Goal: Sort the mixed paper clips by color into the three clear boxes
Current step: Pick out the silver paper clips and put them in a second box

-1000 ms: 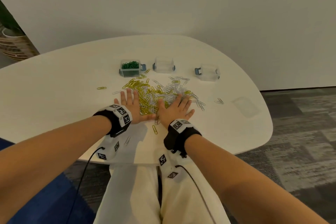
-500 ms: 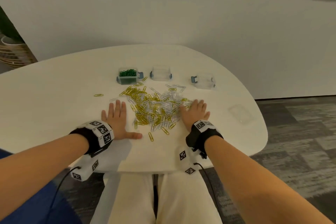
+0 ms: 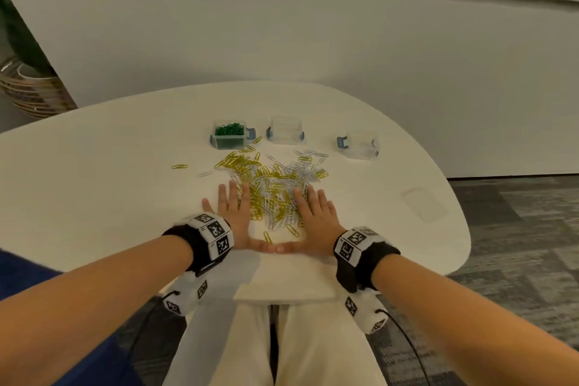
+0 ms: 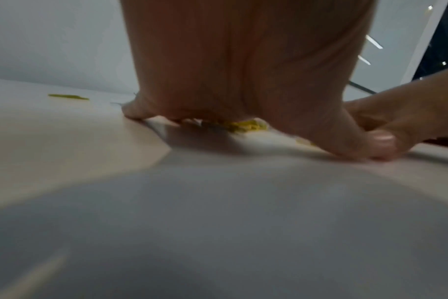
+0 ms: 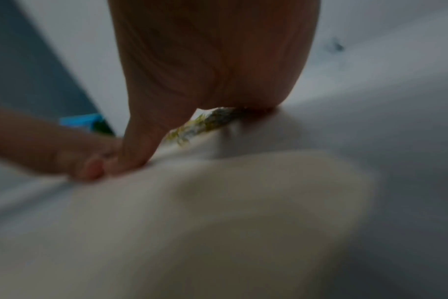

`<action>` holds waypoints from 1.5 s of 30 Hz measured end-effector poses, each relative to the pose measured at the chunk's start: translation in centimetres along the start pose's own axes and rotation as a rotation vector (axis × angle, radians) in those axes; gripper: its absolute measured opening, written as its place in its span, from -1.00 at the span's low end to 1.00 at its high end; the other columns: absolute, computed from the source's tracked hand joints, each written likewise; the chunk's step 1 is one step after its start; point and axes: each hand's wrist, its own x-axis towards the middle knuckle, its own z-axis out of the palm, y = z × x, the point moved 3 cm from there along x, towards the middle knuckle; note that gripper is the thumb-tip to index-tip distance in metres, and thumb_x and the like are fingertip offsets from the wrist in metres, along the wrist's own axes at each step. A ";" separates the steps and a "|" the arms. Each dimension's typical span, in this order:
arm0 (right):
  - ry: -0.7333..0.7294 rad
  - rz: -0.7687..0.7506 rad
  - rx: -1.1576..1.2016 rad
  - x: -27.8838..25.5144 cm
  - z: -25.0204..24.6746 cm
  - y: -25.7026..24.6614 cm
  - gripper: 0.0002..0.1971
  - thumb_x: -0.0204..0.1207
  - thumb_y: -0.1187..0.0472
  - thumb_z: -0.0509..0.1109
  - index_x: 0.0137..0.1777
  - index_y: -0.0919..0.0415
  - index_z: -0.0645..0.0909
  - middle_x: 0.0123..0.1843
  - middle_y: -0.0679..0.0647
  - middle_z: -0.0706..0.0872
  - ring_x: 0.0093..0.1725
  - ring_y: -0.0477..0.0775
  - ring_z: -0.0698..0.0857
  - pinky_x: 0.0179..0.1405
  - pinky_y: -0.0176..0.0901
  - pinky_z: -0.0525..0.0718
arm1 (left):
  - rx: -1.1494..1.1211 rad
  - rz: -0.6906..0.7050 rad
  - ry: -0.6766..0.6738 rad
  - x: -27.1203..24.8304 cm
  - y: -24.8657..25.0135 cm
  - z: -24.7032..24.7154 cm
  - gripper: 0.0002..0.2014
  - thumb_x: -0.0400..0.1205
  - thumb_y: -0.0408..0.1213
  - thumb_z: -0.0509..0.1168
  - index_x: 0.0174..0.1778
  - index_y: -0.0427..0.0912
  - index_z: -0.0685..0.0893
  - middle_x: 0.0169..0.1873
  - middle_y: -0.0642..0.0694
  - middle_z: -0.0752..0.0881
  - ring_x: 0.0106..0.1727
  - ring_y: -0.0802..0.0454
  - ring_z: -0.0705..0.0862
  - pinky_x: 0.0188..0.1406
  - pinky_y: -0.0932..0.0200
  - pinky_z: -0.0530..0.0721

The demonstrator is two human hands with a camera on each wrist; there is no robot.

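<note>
Lying flat on the table [image 3: 94, 185], both hands — left hand [image 3: 233, 216], right hand [image 3: 316, 219] — flank the paper clips [image 3: 272, 185], thumbs touching; no legible writing.

White table [image 3: 94, 185] bears paper clips [image 3: 272, 185], three boxes [image 3: 285, 130].

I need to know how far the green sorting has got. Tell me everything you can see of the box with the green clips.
The box with the green clips is a small clear plastic container with blue latches on its sides, standing upright and lidless on the white table. It is the leftmost of the three boxes and is heaped with green paper clips up to its rim. A few loose yellow clips lie just in front of it; whether any touch it is unclear. Neither hand touches it.
</note>
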 end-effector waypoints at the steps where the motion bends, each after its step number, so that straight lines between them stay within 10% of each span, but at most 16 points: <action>1: 0.009 -0.005 -0.050 0.3 0.2 0.0 0.17 0.28 -0.57 0.21 0.64 -0.11 -0.45 0.68 0.12 -0.45 0.65 0.27 -0.41 0.62 0.21 -0.28 | -0.020 -0.013 0.009 0.2 0.2 -0.2 0.45 0.12 0.62 0.21 0.52 -0.16 -0.58 0.54 -0.25 -0.54 0.58 -0.30 -0.46 0.47 -0.52 -0.23; 8: 0.036 0.072 -0.093 3.1 -0.1 -0.5 -0.19 0.40 -0.49 -0.36 0.63 -0.24 -0.39 0.70 0.05 -0.39 0.67 0.21 -0.36 0.59 0.31 -0.30 | -0.104 -0.100 0.033 2.8 0.9 -2.1 0.27 0.24 0.62 0.01 0.59 -0.09 -0.47 0.59 -0.19 -0.47 0.62 -0.29 -0.38 0.45 -0.59 -0.13; 16: 0.259 0.024 0.340 4.9 -7.1 2.1 -0.40 0.62 -0.16 0.24 0.62 -0.05 0.27 0.68 0.19 0.13 0.66 0.26 0.09 0.59 0.20 0.11 | -0.365 -0.155 0.292 4.0 -3.3 -4.1 0.06 0.45 0.50 -0.08 0.64 -0.14 -0.33 0.62 -0.21 -0.36 0.64 -0.27 -0.30 0.57 -0.34 -0.17; 20: 0.133 0.142 0.417 7.8 -8.5 4.7 -0.28 0.60 -0.14 0.29 0.68 0.04 0.12 0.73 0.14 -0.04 0.70 0.17 -0.01 0.66 0.10 0.03 | -0.466 -0.379 0.338 6.1 -9.5 -6.2 0.07 0.43 0.52 -0.08 0.67 -0.16 -0.20 0.65 -0.26 -0.24 0.65 -0.30 -0.23 0.60 -0.31 -0.16; 23: 0.074 0.166 0.340 10.2 -7.9 4.9 -0.24 0.62 -0.22 0.18 0.70 0.05 -0.01 0.74 0.12 -0.12 0.71 0.17 -0.09 0.66 0.19 -0.06 | -0.445 -0.311 0.224 9.7 -11.9 -6.1 0.32 0.08 0.75 -0.33 0.67 -0.08 -0.11 0.66 -0.24 -0.17 0.66 -0.26 -0.20 0.58 -0.30 -0.22; 28: 0.015 0.075 0.150 12.4 -7.2 4.0 -0.27 0.65 -0.27 0.04 0.71 0.04 -0.05 0.74 0.09 -0.17 0.70 0.19 -0.19 0.63 0.21 -0.19 | -0.252 -0.172 0.198 9.0 -8.4 -5.8 -0.05 0.52 0.46 -0.18 0.67 -0.13 -0.17 0.65 -0.20 -0.27 0.65 -0.20 -0.30 0.56 -0.29 -0.29; 32: -0.087 -0.081 0.184 11.9 -7.4 2.0 -0.34 0.68 -0.22 0.03 0.70 0.05 0.07 0.73 0.08 -0.07 0.71 0.18 -0.12 0.64 0.14 -0.14 | -0.336 0.072 0.064 7.2 -5.1 -5.0 0.39 -0.01 0.74 -0.49 0.65 -0.15 -0.30 0.62 -0.18 -0.35 0.64 -0.17 -0.34 0.53 -0.27 -0.34; 35: -0.026 -0.116 0.309 11.9 -9.2 0.3 -0.46 0.68 -0.17 0.09 0.60 0.00 0.33 0.65 0.06 0.32 0.63 0.13 0.27 0.58 -0.02 0.16 | -0.539 0.160 0.184 7.3 -4.0 -5.6 0.19 0.29 0.64 -0.19 0.66 -0.20 -0.12 0.67 -0.17 -0.09 0.68 -0.11 -0.12 0.59 -0.19 -0.18; 38: 0.033 -0.207 0.337 13.2 -10.2 -2.6 -0.57 0.70 -0.02 0.14 0.54 0.01 0.44 0.58 0.07 0.45 0.53 0.11 0.41 0.50 -0.04 0.29 | -0.699 0.214 0.344 7.7 -3.7 -7.1 -0.17 0.44 0.46 0.09 0.44 -0.12 0.44 0.36 -0.17 0.54 0.44 -0.17 0.48 0.42 -0.08 0.43; 45: -0.055 -0.207 0.095 18.1 -10.3 -5.7 -0.55 0.71 0.20 0.06 0.58 0.21 0.37 0.58 0.18 0.40 0.53 0.19 0.41 0.50 -0.06 0.33 | -0.620 0.074 0.325 10.2 -3.5 -8.6 -0.13 0.43 0.21 0.00 0.62 -0.23 0.21 0.58 -0.23 0.27 0.59 -0.15 0.21 0.54 -0.02 0.16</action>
